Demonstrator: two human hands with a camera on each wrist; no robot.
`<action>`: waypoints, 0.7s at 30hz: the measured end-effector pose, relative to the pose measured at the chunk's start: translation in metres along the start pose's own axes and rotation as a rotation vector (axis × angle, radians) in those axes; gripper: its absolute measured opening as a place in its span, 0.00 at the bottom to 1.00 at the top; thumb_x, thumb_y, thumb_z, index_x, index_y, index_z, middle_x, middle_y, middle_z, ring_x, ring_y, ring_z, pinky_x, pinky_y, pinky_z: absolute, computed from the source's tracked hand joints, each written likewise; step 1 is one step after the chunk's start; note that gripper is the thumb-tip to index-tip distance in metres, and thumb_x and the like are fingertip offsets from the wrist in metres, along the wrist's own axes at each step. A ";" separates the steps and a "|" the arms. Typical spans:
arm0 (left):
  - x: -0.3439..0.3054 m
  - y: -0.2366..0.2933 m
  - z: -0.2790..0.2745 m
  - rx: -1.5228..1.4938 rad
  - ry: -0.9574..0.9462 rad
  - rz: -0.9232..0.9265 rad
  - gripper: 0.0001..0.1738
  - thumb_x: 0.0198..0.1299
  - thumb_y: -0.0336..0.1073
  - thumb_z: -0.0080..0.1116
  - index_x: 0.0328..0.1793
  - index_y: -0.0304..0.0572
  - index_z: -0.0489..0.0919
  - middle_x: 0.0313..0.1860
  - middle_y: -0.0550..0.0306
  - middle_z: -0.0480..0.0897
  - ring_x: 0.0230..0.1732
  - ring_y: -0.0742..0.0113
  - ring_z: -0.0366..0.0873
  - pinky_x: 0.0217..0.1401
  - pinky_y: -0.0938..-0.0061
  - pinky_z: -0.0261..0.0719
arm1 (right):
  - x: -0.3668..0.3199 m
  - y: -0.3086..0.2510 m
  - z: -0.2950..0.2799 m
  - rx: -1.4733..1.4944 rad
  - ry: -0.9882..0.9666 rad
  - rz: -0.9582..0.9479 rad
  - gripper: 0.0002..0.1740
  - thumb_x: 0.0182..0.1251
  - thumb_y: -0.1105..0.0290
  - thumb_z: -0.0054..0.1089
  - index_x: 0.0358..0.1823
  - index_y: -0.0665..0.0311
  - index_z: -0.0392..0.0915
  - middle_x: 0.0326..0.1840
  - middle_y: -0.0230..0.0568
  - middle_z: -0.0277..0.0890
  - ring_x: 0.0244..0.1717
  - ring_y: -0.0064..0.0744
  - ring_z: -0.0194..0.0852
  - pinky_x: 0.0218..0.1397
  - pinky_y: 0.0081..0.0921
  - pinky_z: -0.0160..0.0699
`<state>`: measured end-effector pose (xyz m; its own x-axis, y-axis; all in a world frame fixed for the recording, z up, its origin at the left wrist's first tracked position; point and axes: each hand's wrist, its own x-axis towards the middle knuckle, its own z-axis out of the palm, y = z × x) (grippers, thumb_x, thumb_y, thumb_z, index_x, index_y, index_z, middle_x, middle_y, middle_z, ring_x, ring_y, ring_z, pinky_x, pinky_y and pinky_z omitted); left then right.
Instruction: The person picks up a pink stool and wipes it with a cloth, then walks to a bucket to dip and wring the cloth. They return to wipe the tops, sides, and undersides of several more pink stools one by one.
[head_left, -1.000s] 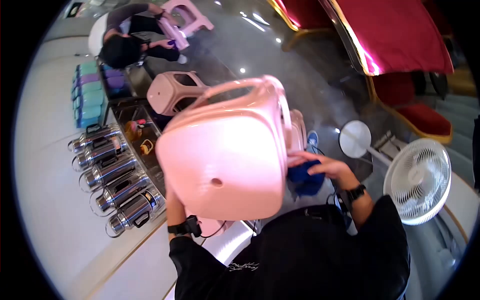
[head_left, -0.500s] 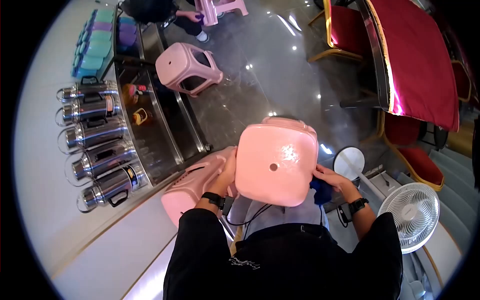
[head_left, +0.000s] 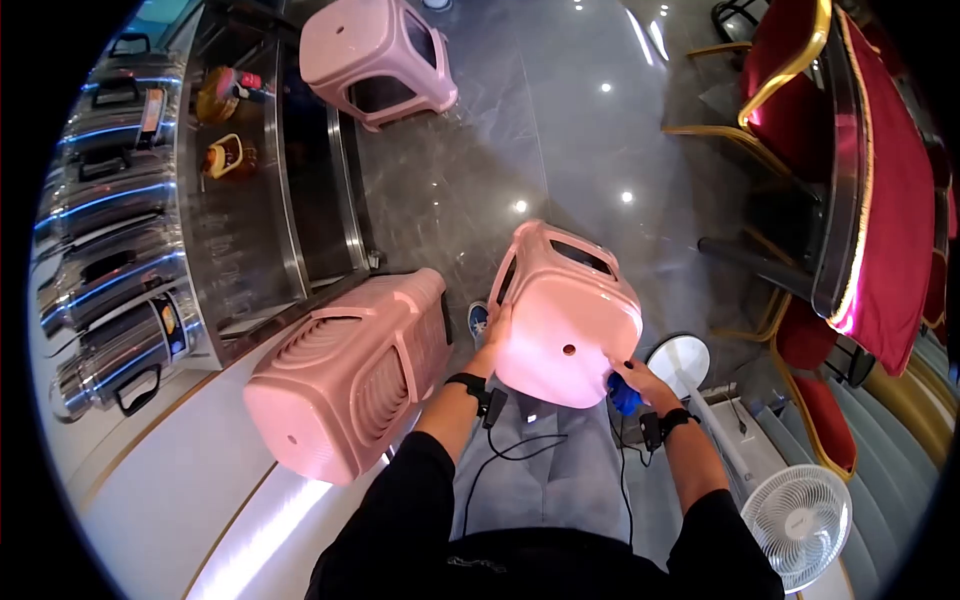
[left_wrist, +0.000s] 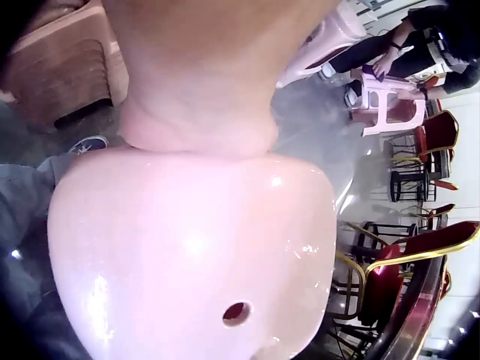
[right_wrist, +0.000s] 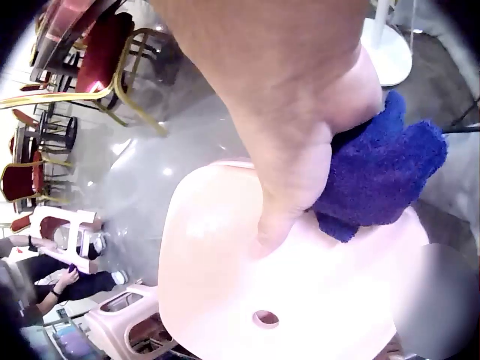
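the stool lies between both hands: left hand touching its nine o'clock side, finger curl unclear; right hand clutching the cloth at four o'clock.

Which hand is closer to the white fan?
The right hand, holding a blue cloth, is at the side of the pink stool toward the white fan; the left hand is at the opposite side.

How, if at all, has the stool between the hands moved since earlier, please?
Yes, the stool has moved to the right, away from the pink stool stack.
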<state>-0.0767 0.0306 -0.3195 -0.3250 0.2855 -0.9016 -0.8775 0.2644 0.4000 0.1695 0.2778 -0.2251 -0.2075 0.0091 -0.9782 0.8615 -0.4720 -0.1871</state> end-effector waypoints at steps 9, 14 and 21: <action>0.079 -0.057 -0.039 0.191 0.022 0.194 0.28 0.78 0.52 0.42 0.67 0.36 0.77 0.61 0.51 0.82 0.55 0.64 0.81 0.61 0.69 0.80 | 0.043 -0.017 -0.005 0.150 -0.127 -0.033 0.38 0.69 0.58 0.72 0.74 0.65 0.66 0.63 0.41 0.78 0.57 0.31 0.80 0.59 0.31 0.82; 0.064 0.083 -0.072 -0.126 -0.026 -0.009 0.33 0.78 0.58 0.37 0.66 0.38 0.80 0.56 0.49 0.86 0.55 0.60 0.84 0.63 0.67 0.81 | 0.061 -0.112 0.040 0.096 -0.085 -0.169 0.39 0.68 0.57 0.74 0.74 0.66 0.67 0.63 0.42 0.79 0.60 0.32 0.79 0.64 0.32 0.79; 0.067 0.262 -0.195 0.035 0.310 0.370 0.41 0.77 0.66 0.37 0.69 0.33 0.78 0.61 0.44 0.84 0.58 0.53 0.84 0.67 0.62 0.78 | 0.139 -0.285 0.200 0.064 -0.234 -0.389 0.34 0.66 0.58 0.76 0.68 0.62 0.72 0.54 0.38 0.81 0.50 0.27 0.81 0.50 0.28 0.83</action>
<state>-0.3968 -0.0602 -0.3077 -0.7074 0.0797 -0.7023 -0.6726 0.2295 0.7036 -0.1971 0.2373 -0.2897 -0.6150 0.0006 -0.7885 0.6700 -0.5268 -0.5230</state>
